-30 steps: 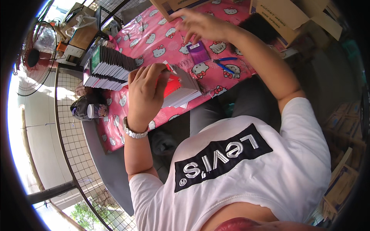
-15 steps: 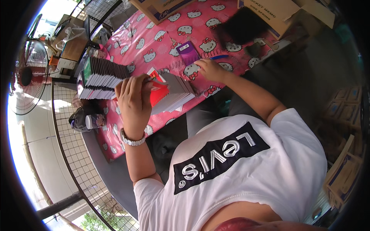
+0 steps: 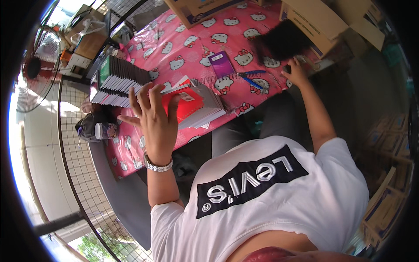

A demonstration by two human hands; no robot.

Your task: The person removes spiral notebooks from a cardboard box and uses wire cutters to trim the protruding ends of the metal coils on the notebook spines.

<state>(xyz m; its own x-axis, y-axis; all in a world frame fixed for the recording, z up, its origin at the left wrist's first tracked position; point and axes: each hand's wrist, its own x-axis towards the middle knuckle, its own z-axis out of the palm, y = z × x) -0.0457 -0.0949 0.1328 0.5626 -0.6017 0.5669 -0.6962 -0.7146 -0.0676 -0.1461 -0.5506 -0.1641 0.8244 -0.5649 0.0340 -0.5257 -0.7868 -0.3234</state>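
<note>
- Covering the table, a pink cloth (image 3: 181, 51) printed with white cat heads stretches from near the person's lap to the far side.
- An open cardboard box (image 3: 313, 27) stands at the far right; a second carton (image 3: 196, 16) stands at the far edge, left of it.
- A black heap (image 3: 283, 41) lies just on the near left side of the open cardboard box, its make-up too dark to tell.
- Dark-edged notebooks (image 3: 123, 78) are piled on the left side of the table.
- A red-covered stack (image 3: 188, 105) of white sheets sits at the near edge, right of that pile.
- The left hand (image 3: 156, 114) is loose, fingers spread, at the left side of the red-covered stack; whether it touches the cover cannot be told.
- The right hand (image 3: 298, 73) is at the right, near the black heap, fingers curled by something small and dark; whether it grips this cannot be told.
- A purple booklet (image 3: 221, 63) lies beyond the red-covered stack, to its right.
- Blue-handled pliers (image 3: 252, 82) rest right of the booklet.
- A thin spiral coil (image 3: 209, 80) extends rightward from the red-covered stack toward the pliers.
</note>
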